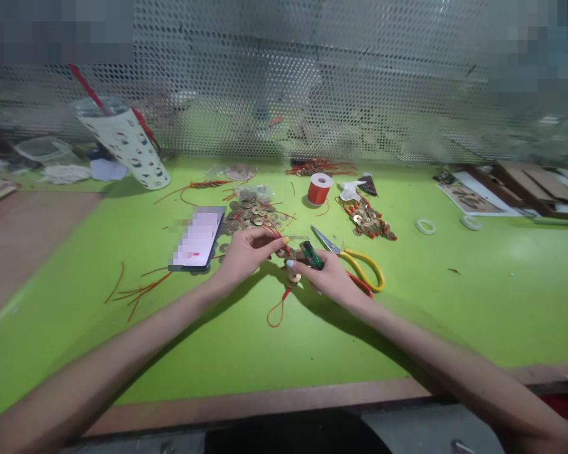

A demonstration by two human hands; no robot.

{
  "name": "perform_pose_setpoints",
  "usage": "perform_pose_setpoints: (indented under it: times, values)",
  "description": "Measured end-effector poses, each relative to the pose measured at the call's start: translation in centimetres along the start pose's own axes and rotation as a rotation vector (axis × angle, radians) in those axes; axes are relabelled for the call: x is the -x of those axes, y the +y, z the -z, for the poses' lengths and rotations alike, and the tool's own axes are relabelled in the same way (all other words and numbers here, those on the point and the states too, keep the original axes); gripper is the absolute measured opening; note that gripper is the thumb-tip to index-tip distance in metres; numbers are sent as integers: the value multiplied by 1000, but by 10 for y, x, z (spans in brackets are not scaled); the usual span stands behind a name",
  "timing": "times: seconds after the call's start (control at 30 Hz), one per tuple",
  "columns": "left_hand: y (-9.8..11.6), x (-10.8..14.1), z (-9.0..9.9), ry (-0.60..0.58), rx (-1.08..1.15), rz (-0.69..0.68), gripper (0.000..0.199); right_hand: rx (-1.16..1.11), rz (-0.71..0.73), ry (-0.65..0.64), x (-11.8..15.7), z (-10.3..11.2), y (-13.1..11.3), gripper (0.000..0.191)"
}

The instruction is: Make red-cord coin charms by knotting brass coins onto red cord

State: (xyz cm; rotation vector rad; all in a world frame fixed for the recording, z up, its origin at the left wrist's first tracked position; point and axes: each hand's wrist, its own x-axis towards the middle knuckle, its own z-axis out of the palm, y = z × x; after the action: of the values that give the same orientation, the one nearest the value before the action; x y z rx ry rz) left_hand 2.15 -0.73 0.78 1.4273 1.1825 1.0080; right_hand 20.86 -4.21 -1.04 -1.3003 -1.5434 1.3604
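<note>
My left hand (250, 251) pinches the red cord (278, 234) above a short string of brass coins (294, 276). Those coins are held between thumb and fingers of my right hand (329, 275), which also has a green lighter (312, 255) tucked in it. A red loop (275, 314) hangs from the lower end of the coins over the green table (208, 366). Behind my left hand lies a pile of loose coins (252, 212). Scissors (366, 268) with yellow and red handles lie open beside my right hand.
A phone (199, 238) lies left of the coin pile, cut red cords (144, 290) nearer me. Further back are a red spool (319, 190), corded coins (369, 221) and a tilted tumbler (127, 145). White tape rings (426, 226) lie right; a perforated metal screen (284, 94) stands behind.
</note>
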Motion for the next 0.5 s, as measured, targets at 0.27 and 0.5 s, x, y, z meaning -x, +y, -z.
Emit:
perform_pose_setpoints:
  times: [0.27, 0.5]
  values:
    - [-9, -4, 1, 62, 143, 67, 39, 76, 65, -52, -3, 1, 1, 24]
    - [-9, -8, 6, 45, 198, 117, 35, 25, -114, -193, -3, 10, -2, 27]
